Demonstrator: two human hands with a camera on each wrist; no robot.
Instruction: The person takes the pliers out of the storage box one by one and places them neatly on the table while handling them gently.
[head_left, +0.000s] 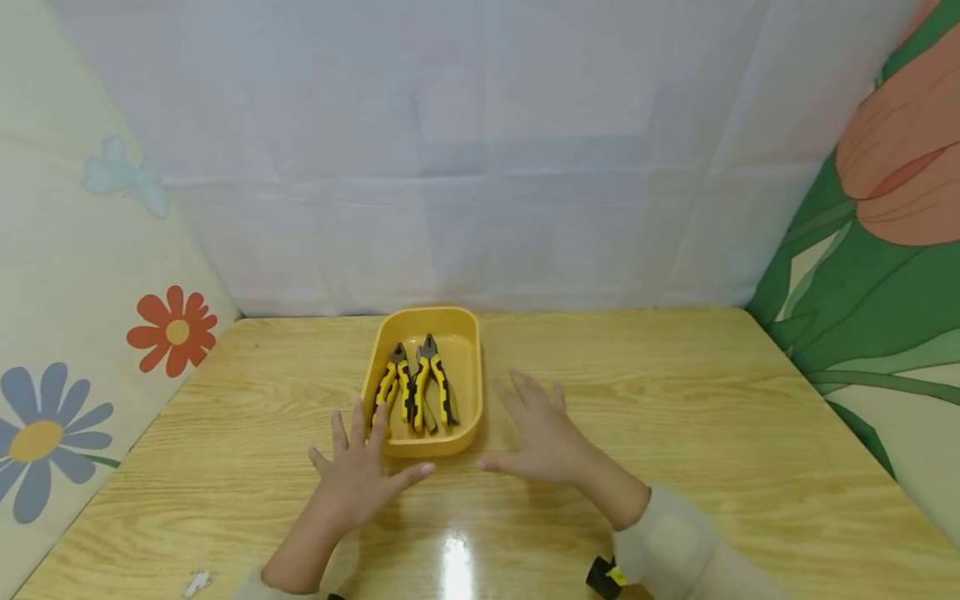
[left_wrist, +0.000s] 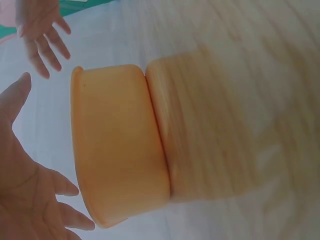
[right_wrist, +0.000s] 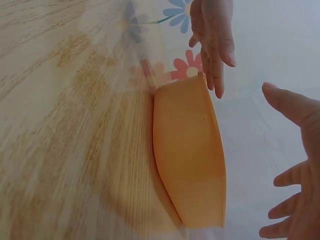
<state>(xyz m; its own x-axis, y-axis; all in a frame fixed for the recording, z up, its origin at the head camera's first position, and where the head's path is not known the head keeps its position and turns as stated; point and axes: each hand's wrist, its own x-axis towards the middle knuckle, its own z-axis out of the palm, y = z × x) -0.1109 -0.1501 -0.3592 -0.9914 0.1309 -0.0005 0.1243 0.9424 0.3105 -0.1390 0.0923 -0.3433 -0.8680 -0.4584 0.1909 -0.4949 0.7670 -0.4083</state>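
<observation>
A yellow plastic tray (head_left: 467, 367) stands on the table, with two pairs of pliers inside. The left pliers (head_left: 405, 392) and the right pliers (head_left: 441, 387) have yellow and black handles, and their dark jaws point to the far end. My left hand (head_left: 352, 483) is spread at the tray's near left corner, its fingertips overlapping the rim in the head view. To the right of the tray hovers my right hand (head_left: 543, 437), fingers apart. Neither hand holds anything. Both wrist views show the tray's outer wall (left_wrist: 120, 140) between the hands.
The wooden table (head_left: 637, 400) reaches back to a white cloth (head_left: 525, 208). Flower-printed panels rise at the left (head_left: 90, 333) and right (head_left: 885, 275). A small white scrap (head_left: 197, 583) lies near the table's front left.
</observation>
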